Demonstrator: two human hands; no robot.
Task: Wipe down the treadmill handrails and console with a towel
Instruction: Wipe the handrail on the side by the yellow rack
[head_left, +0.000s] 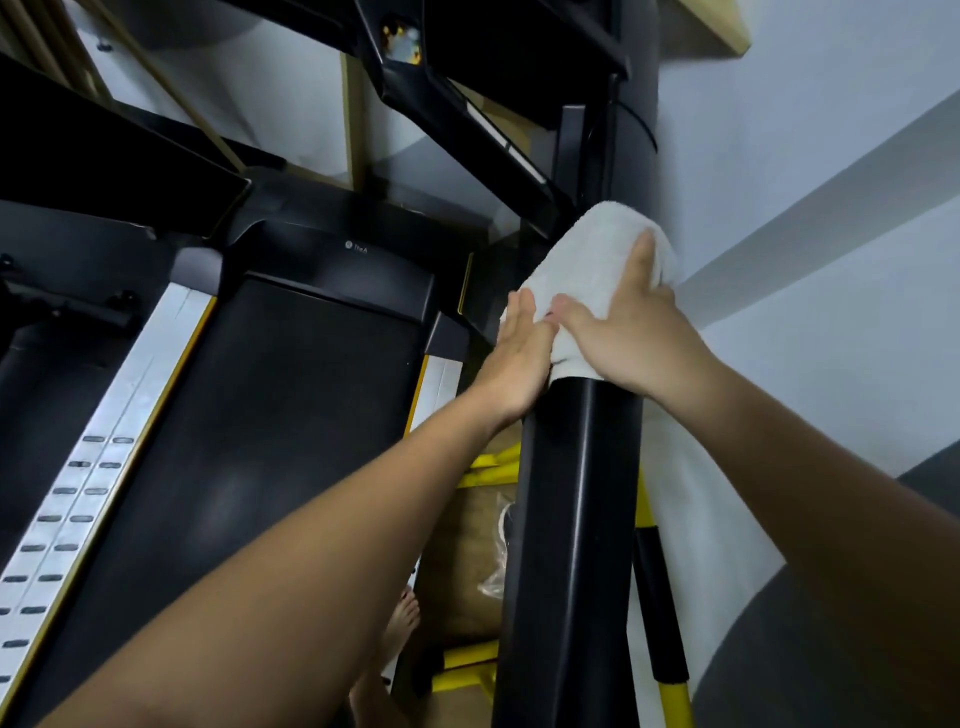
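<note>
A white towel (587, 260) is draped over the black right handrail (571, 493) of the treadmill. My right hand (623, 332) lies on top of the towel with fingers spread and wrapped over it. My left hand (519, 353) presses the towel's left side against the rail with straight fingers. The console's underside (467, 78) shows at the top. The black belt (270, 415) runs down the left of the view.
A grey-white wall (831, 208) stands close on the right of the rail. Yellow-and-black bars (670, 649) and a brown bag (467, 551) sit between treadmill and wall. A bare foot (400, 623) shows below. The left handrail (104, 171) crosses the upper left.
</note>
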